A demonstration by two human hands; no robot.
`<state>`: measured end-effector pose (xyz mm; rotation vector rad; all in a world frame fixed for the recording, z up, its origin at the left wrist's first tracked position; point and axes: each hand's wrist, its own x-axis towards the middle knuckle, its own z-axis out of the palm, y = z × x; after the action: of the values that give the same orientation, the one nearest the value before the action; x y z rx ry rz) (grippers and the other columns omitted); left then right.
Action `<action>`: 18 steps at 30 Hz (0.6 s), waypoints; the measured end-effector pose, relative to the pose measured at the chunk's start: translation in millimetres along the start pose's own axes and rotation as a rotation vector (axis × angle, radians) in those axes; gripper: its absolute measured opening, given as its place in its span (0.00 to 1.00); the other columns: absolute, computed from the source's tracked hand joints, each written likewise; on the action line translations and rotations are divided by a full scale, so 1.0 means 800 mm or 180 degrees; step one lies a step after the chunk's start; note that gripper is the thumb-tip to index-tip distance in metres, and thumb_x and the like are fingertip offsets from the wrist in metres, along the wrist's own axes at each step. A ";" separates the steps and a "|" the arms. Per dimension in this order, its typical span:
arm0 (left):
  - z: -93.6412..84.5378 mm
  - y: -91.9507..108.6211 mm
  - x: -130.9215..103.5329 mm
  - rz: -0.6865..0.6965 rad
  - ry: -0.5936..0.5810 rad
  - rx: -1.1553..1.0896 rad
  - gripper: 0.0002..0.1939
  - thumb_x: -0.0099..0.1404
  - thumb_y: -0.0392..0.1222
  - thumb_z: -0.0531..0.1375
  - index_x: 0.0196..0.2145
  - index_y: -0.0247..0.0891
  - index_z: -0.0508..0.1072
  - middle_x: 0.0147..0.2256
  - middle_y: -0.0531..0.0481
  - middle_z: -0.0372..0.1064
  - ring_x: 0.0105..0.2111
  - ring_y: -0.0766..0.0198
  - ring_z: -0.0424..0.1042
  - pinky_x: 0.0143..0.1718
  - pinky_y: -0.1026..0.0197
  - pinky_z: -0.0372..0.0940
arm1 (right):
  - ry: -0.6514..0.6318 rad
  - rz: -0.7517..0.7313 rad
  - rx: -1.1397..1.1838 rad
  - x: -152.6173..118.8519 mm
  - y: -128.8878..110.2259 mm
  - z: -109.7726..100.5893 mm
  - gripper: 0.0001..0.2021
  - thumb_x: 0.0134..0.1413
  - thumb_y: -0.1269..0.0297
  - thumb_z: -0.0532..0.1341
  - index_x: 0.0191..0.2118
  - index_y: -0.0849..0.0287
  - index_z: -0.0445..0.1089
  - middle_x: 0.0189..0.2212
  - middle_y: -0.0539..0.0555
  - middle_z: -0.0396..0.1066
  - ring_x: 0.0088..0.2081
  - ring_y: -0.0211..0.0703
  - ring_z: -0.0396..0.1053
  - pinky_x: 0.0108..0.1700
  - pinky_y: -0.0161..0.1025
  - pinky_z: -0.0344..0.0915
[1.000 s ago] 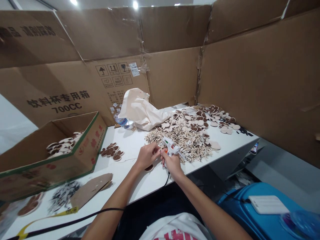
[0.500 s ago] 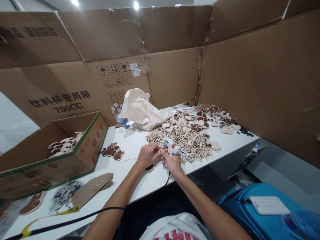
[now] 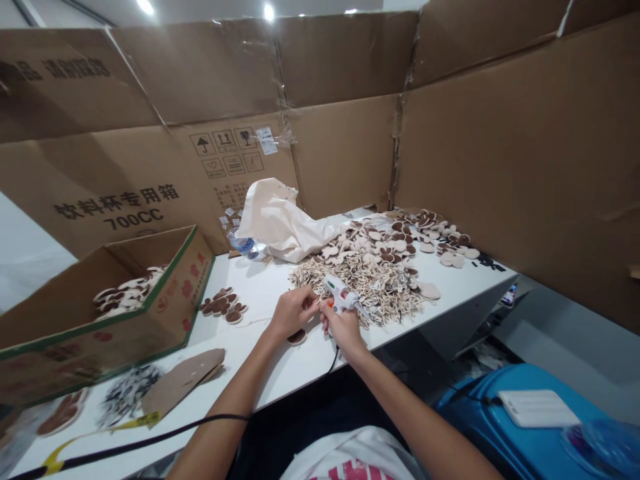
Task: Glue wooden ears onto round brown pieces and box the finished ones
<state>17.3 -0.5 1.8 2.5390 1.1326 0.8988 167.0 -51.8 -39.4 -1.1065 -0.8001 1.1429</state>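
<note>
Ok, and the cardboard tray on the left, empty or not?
Not empty: brown-and-white felt pieces lie inside the open-topped cardboard tray.

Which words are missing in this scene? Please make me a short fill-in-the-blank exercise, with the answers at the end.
1. The glue gun in the right hand has a mostly ____ body.
2. The number printed on the cardboard wall before "CC" is ____.
3. The rim of the open carton is edged in ____.
4. The colour of the seat under the flat device is ____.

Missing words: white; 700; green; blue.
</note>
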 end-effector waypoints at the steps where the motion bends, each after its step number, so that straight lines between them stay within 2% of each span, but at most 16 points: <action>1: -0.002 0.000 0.000 0.0003 -0.0034 -0.0057 0.08 0.71 0.44 0.63 0.34 0.41 0.70 0.28 0.55 0.69 0.27 0.66 0.67 0.32 0.62 0.58 | -0.0001 -0.0003 -0.0003 0.000 -0.001 0.000 0.16 0.48 0.48 0.67 0.33 0.57 0.73 0.19 0.47 0.69 0.17 0.37 0.64 0.17 0.33 0.63; 9: -0.010 0.002 -0.002 0.0004 -0.0231 -0.0308 0.05 0.71 0.40 0.59 0.35 0.41 0.70 0.29 0.55 0.70 0.28 0.66 0.68 0.34 0.63 0.62 | -0.0051 0.0019 0.0209 -0.001 -0.004 0.001 0.19 0.49 0.46 0.69 0.36 0.58 0.75 0.20 0.48 0.71 0.18 0.38 0.66 0.18 0.33 0.63; 18: -0.011 0.005 -0.002 0.0100 -0.0243 -0.0208 0.08 0.74 0.43 0.58 0.35 0.41 0.70 0.29 0.54 0.69 0.28 0.65 0.67 0.33 0.61 0.62 | -0.0083 -0.0032 0.0178 -0.003 -0.009 0.001 0.21 0.53 0.44 0.70 0.37 0.59 0.78 0.20 0.47 0.70 0.18 0.36 0.64 0.17 0.32 0.62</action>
<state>13.6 -5.0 9.9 2.5221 1.0273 0.8247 167.6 -54.2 -32.4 -1.0422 -0.7885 1.1667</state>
